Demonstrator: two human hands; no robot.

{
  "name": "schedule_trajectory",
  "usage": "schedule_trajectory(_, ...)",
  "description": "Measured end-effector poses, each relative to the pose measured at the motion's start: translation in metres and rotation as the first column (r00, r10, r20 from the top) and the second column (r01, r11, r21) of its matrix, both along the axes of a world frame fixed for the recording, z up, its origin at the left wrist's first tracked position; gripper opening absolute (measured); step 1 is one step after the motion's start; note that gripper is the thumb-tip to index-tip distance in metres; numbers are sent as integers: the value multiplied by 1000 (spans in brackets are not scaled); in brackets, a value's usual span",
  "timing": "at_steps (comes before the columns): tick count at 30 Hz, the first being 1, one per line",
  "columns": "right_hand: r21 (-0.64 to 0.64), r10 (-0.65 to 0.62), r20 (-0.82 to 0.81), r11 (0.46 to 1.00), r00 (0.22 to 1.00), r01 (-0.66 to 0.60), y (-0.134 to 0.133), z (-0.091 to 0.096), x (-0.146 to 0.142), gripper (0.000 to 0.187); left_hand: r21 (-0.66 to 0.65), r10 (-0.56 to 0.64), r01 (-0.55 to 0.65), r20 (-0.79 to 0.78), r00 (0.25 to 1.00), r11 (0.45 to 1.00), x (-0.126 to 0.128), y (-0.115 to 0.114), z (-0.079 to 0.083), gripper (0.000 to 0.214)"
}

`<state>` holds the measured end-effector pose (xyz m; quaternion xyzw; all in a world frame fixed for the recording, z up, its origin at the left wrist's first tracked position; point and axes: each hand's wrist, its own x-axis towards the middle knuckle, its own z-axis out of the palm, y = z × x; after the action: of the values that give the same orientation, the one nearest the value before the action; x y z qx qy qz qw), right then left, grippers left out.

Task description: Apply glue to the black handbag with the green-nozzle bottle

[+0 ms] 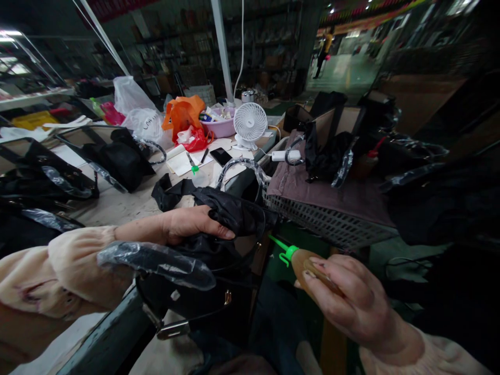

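Note:
My left hand lies on top of a black handbag at the table's near edge, fingers closed over its crumpled black fabric. The bag's plastic-wrapped handle hangs over my left forearm. Lower right, my right hand grips a small brown squeeze bottle with a green nozzle that points left toward the bag. A metal buckle strap dangles below the bag.
More black bags with wrapped handles lie on the table at left. A white fan, a pink basin, an orange bag, a phone and papers sit at the back. A mesh basket under brown cloth stands to the right. A person stands far off.

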<state>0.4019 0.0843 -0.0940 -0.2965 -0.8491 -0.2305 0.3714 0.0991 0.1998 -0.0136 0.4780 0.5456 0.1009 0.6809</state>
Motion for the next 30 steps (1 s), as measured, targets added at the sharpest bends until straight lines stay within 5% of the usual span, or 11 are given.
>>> schedule_trajectory(13,96,-70,-50,993,996,75,8,10,-1,29,-67,35,-40,-67,997,997,1,-1,4,23)
schedule_trajectory(30,-25,-33,-212,999,977,28,5,1,0,29,-39,44,-47,-87,995,998,-2,1,3,28)
